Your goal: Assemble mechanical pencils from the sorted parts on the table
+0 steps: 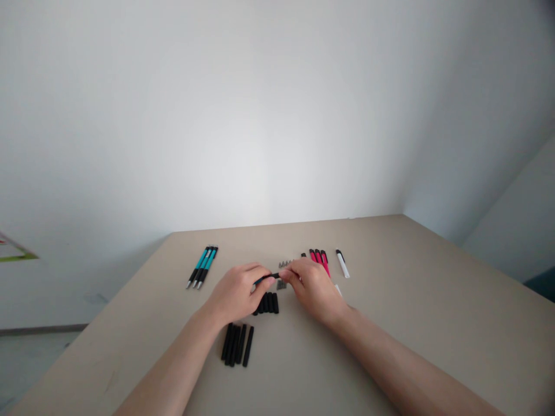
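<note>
My left hand (240, 290) is closed round a pen (274, 275) with a black grip; a bit of blue shows by the fingers. The thumb and fingers of my right hand (313, 284) pinch the pen's other end, so its tip is hidden. Just beyond and below the fingers lie small grey metal tips (284, 264) and several grey springs (281, 285). Short black grips (269, 303) lie in a row under my left hand, partly covered by it. Longer black tubes (233, 345) lie nearer to me.
Three teal and black pens (202, 267) lie at the left on the beige table (390, 323). Pink barrels with black clips (319, 258) stand out behind my right hand, partly hidden. A white barrel (342, 264) lies further right. A pale wall (269, 115) rises behind the table.
</note>
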A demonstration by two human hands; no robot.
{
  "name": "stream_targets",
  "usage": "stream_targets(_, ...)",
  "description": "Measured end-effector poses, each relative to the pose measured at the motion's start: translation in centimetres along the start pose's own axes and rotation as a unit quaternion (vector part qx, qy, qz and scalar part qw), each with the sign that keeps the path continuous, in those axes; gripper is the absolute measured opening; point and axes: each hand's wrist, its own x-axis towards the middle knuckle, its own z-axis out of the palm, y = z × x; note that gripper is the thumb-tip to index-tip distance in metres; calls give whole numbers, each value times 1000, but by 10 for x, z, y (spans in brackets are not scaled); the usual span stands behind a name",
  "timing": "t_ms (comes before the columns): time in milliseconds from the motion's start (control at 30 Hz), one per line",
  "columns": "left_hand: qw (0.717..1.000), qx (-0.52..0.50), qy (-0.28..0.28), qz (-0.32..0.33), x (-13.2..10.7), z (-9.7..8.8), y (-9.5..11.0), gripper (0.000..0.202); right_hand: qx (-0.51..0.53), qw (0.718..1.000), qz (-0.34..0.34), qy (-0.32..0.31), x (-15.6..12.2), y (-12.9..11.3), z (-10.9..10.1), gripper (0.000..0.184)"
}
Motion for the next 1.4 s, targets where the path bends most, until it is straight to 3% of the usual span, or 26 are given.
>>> stream_targets(67,1000,3,-3,8,0,0,-1,24,-11,1000,4,-16,-1,-1,-1,25)
stream_targets(200,1000,6,10,8,0,1,-3,21,4,1000,-15,-24,-4,-3,-3,8)
stream_targets(333,999,20,26,9,1,2,-4,17,-9,999,-18,-29,-4,-5,-5,17)
stream_targets(533,999,22,26,11,-1,2,-4,12,37,999,6,-10,-3,-3,-6,2)
stream_targets(667,999,26,31,17,-1,2,-6,11,25,999,-20,-15,-3,-1,-5,13)
stream_targets(800,999,29,37,16,-1,1,-5,9,22,999,-35,-14,-4,-2,-5,7)
stream_targets(933,998,30,44,21,0,1,-4,6,4,999,-42,-19,-5,-5,-8,16)
stream_targets(1067,998,30,45,24,1,0,-3,5,25,999,-34,-20,-4,-6,-10,7)
stream_targets(1400,998,37,46,33,1,-1,-3,9,21,999,-36,-23,-4,-6,-10,8)
